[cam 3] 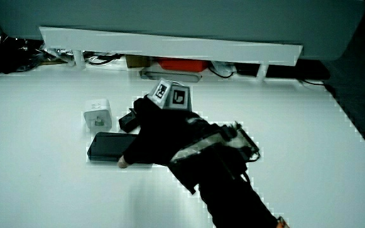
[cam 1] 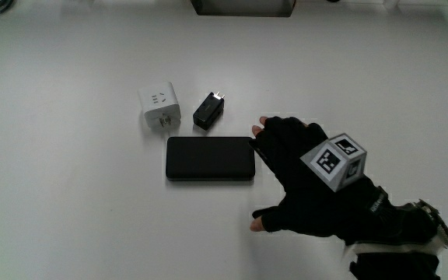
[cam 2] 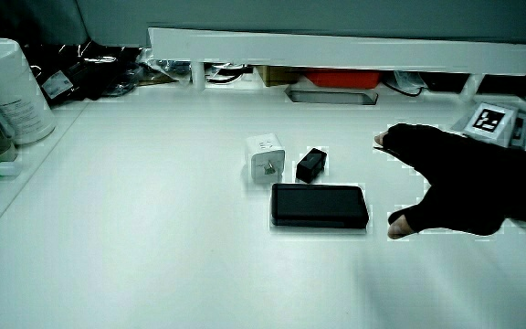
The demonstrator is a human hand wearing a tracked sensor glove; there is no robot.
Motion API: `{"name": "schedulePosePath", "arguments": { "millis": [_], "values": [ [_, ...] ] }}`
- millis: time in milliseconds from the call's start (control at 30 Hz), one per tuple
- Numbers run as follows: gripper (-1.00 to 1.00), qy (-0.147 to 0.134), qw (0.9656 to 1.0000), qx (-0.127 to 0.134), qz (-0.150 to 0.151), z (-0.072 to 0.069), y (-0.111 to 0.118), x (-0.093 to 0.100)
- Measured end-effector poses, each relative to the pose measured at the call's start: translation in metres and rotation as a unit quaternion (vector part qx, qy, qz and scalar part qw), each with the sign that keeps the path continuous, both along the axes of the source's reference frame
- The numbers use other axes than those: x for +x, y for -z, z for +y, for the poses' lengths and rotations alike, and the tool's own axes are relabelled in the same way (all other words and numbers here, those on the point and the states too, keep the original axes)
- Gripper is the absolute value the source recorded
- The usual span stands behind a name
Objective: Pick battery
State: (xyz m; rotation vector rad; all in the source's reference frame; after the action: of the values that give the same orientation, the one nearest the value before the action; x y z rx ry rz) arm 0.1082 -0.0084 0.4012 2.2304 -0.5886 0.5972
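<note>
A: How many things lie on the table [cam 1: 68, 202]?

B: 3 small ones. 1 flat black battery pack [cam 1: 210, 159], 1 white plug adapter [cam 1: 160, 107] and 1 small black charger [cam 1: 208, 110].

A: So 2 black items and 1 white?

B: Yes, 2 and 1. In a side view there is also 1 white cylindrical container [cam 2: 9, 87] at the table's edge.

A: And hands?

B: 1 gloved hand [cam 1: 306, 183], carrying 1 patterned cube [cam 1: 334, 161] on its back.

A: Partitions?

B: 1 low white partition [cam 2: 336, 50], seen in both side views.
</note>
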Motion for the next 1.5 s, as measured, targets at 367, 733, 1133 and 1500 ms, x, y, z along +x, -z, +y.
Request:
{"name": "schedulePosePath", "arguments": {
  "millis": [367, 733, 1133, 1500],
  "values": [
    [0.0, -0.001, 0.9985, -0.036, 0.041, -0.024, -0.047, -0.033],
    [0.0, -0.003, 0.9951, -0.074, 0.065, -0.032, -0.09, -0.059],
    [0.0, -0.015, 0.9895, -0.108, 0.095, -0.033, -0.129, -0.069],
    [0.0, -0.014, 0.9878, -0.128, 0.088, -0.028, -0.142, -0.078]
  ]
}}
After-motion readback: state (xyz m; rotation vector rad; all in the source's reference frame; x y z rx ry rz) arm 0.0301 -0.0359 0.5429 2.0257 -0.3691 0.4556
